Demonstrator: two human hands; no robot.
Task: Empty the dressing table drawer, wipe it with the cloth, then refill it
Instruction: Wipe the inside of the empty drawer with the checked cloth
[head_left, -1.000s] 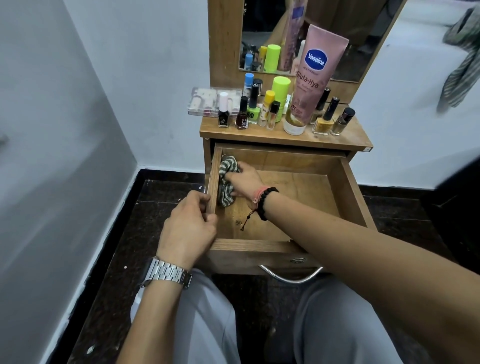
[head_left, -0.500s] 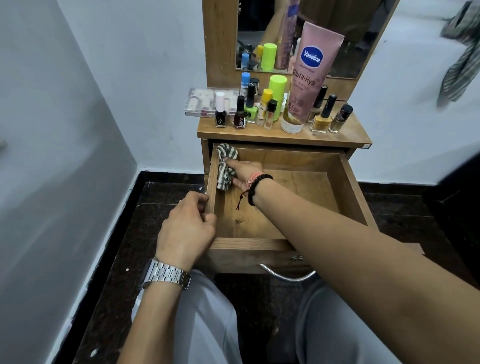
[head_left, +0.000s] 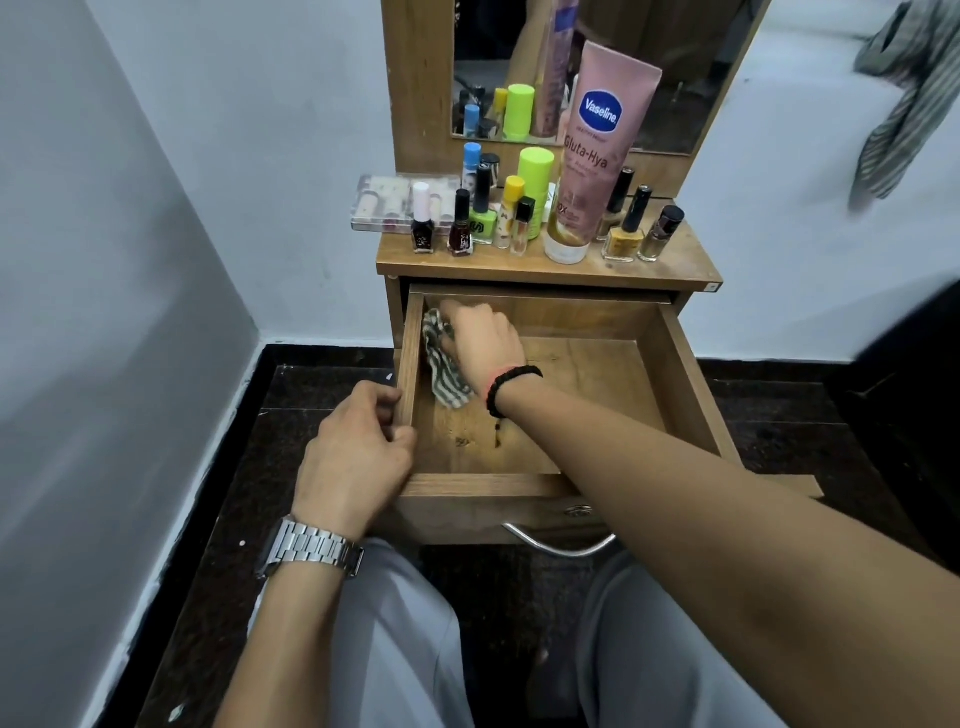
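Observation:
The wooden drawer (head_left: 691, 384) of the dressing table is pulled out, and nothing lies in it except the cloth. My right hand (head_left: 483, 345) reaches into its far left corner and holds a striped green-and-white cloth (head_left: 440, 369) against the left inner wall. My left hand (head_left: 358, 457) grips the drawer's left side wall near the front, fingers curled over its top edge. On the table top (head_left: 685, 265) stand a pink Vaseline tube (head_left: 597, 156), several nail polish bottles (head_left: 623, 228) and a clear makeup palette (head_left: 387, 205).
A mirror (head_left: 670, 78) rises behind the bottles. White walls close in on the left and behind. A striped cloth (head_left: 904, 98) hangs at the upper right. My knees in grey trousers (head_left: 400, 649) sit below the drawer's metal handle (head_left: 561, 545), over a dark floor.
My right hand has slid the cloth along the drawer's left inner wall toward the back corner. My left hand has kept its grip on the side wall.

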